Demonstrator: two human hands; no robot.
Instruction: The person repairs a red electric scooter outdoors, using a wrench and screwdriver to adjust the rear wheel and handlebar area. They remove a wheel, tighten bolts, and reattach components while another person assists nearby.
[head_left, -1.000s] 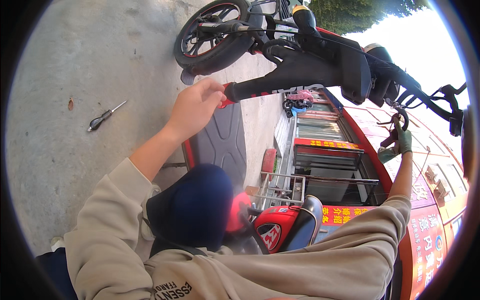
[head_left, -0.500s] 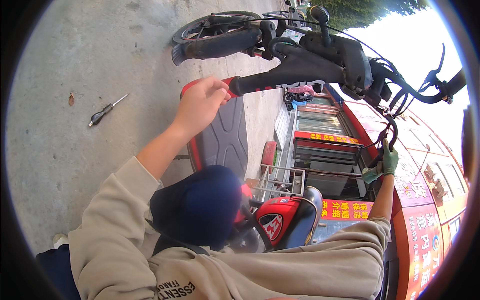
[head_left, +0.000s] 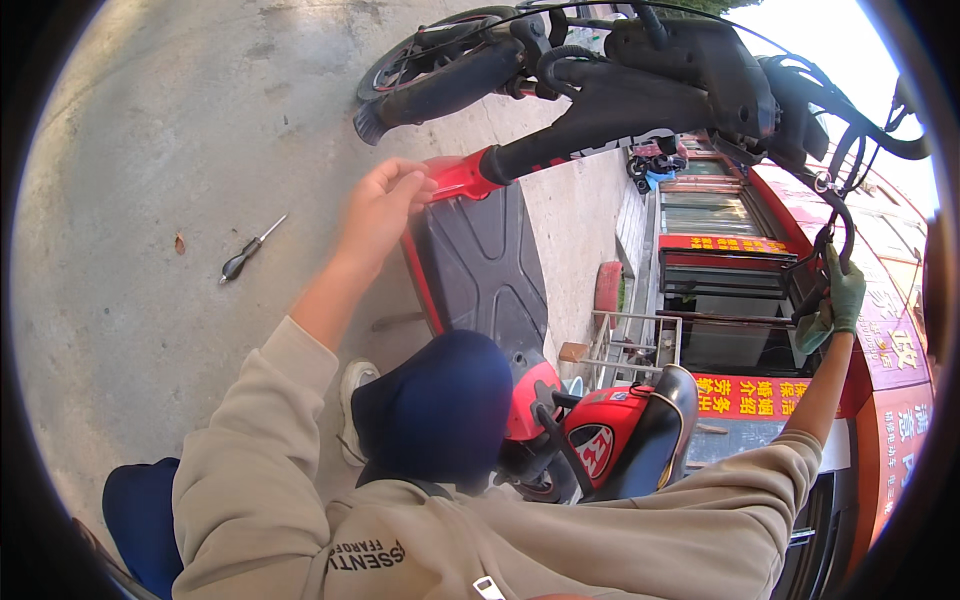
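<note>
The black, red-trimmed scooter spans upper centre, right hand clamped on its handlebar, left hand curled, fingers together.

The left hand has room leftward; red frame blocks rightward.

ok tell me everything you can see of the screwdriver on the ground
The screwdriver has a dark, glossy, plastic-looking handle with a pale butt and a thin, straight, metal-looking shaft. It lies on the grey ground, shaft toward the picture's upper right, with a brown leaf to its left. Only the ground touches it; the left hand is off to its right.
</note>
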